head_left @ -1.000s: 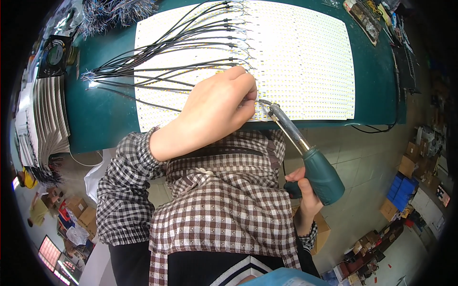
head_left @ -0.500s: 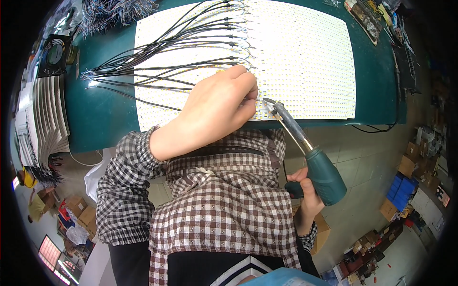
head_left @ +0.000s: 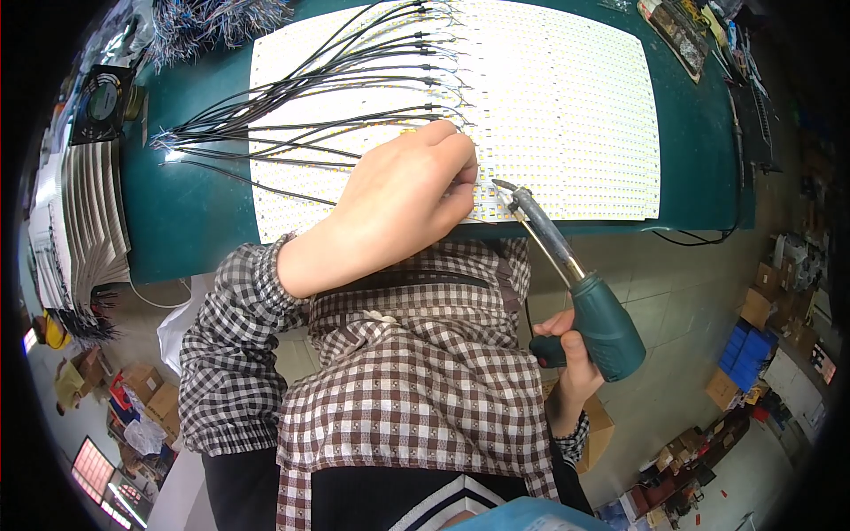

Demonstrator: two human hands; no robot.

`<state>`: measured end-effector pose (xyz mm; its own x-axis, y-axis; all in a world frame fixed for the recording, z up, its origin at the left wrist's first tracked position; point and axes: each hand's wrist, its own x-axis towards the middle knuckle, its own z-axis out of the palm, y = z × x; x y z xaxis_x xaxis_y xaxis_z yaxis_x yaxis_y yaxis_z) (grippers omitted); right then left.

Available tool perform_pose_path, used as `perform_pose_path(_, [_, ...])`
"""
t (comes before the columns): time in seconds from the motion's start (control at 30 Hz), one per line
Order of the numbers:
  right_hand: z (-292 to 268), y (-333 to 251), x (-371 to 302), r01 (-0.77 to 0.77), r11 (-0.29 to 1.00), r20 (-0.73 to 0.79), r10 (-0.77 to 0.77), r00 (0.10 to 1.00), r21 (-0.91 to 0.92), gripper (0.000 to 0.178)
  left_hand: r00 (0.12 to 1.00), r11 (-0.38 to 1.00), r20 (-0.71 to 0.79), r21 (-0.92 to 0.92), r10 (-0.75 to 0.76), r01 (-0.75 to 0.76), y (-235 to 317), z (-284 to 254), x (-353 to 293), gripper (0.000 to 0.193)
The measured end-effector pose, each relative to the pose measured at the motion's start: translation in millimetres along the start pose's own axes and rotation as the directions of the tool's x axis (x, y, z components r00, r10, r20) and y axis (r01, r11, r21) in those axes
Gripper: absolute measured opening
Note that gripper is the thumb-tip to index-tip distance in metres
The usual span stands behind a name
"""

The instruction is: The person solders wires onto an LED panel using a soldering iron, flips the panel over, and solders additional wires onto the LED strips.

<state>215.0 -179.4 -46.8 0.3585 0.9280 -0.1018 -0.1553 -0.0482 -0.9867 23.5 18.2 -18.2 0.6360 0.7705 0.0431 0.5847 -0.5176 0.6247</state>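
My left hand [head_left: 398,190] is closed, thumb and fingers pinched together low over a white LED panel [head_left: 567,106]. A black cable [head_left: 292,190] runs from the left under this hand; its end is hidden by the fingers. Other black cables [head_left: 328,75] fan out across the panel, their thin wire ends lying along a column of contacts. My right hand [head_left: 571,358] grips a green soldering gun [head_left: 608,327] below the table's front edge. Its metal barrel slants up to the left, and the tip sits near the panel's front part, just right of my left fingertips.
The panel lies on a green tabletop [head_left: 195,212]. At the far left are a bundle of wires [head_left: 212,26] and a small black fan [head_left: 102,102]. Stacked white strips [head_left: 80,212] stand left. A worn tray [head_left: 675,35] is at the far right; boxes [head_left: 744,354] line the floor.
The soldering gun has shifted slightly to the right, its tip moving a little away from my left fingertips. My left hand has hardly moved.
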Motion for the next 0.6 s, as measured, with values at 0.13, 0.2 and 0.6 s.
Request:
perform_pose_path(0.13, [-1.4, 2.0, 0.7, 0.002, 1.0, 0.012, -0.003, 1.0, 0.019, 0.047, 1.0, 1.0, 0.005, 0.002, -0.015, 0.015, 1.5, 0.1, 0.3, 0.009])
perform_pose_path(0.2, [-1.1, 1.3, 1.1, 0.001, 1.0, -0.002, -0.001, 1.0, 0.013, 0.048, 1.0, 1.0, 0.009, 0.002, -0.012, 0.012, 2.5, -0.8, 0.4, 0.009])
perform_pose_path(0.6, [-4.8, 5.8, 4.6, 0.1, 0.987, -0.078, -0.091, 0.993, 0.123, 0.035, 0.952, 0.951, -0.099, 0.146, 0.289, -0.274, -3.6, 2.4, -19.6, 0.016])
